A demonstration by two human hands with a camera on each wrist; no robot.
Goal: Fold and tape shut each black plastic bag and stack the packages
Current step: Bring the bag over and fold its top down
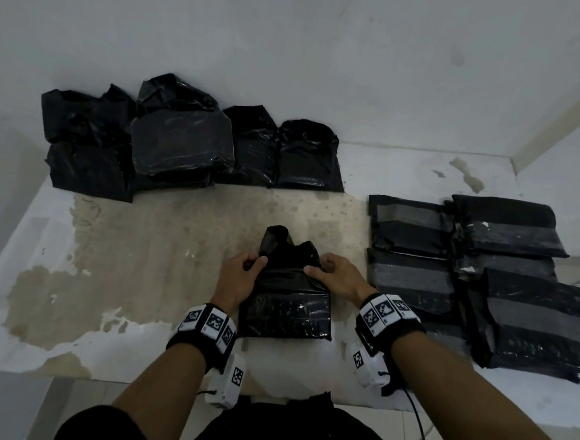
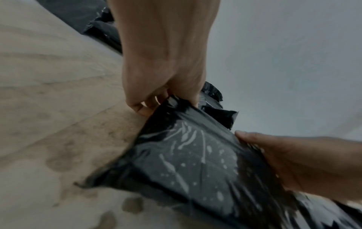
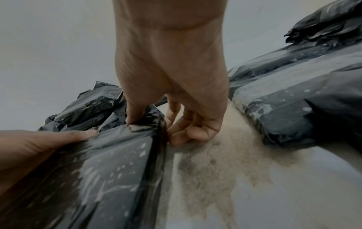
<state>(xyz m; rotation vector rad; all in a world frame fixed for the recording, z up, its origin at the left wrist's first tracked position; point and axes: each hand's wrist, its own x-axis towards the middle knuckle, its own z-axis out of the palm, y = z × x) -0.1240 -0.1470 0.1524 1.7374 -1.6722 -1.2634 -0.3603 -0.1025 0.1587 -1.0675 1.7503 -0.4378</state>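
A black plastic bag (image 1: 287,305) with a flat rectangular load lies on the worn table (image 1: 163,245) right in front of me. Its loose top flap (image 1: 280,245) stands up crumpled beyond my hands. My left hand (image 1: 243,271) pinches the bag's upper left corner, thumb on top, as the left wrist view shows (image 2: 156,99). My right hand (image 1: 333,274) pinches the upper right corner, thumb pressed on top and fingers curled at the side (image 3: 156,122). No tape is in view.
Several untaped black bags (image 1: 184,143) lean against the wall at the back left. Stacked packages with grey tape bands (image 1: 483,278) fill the right side. The table's front edge (image 1: 133,380) lies near my body. A cable (image 1: 421,431) hangs from my right wrist.
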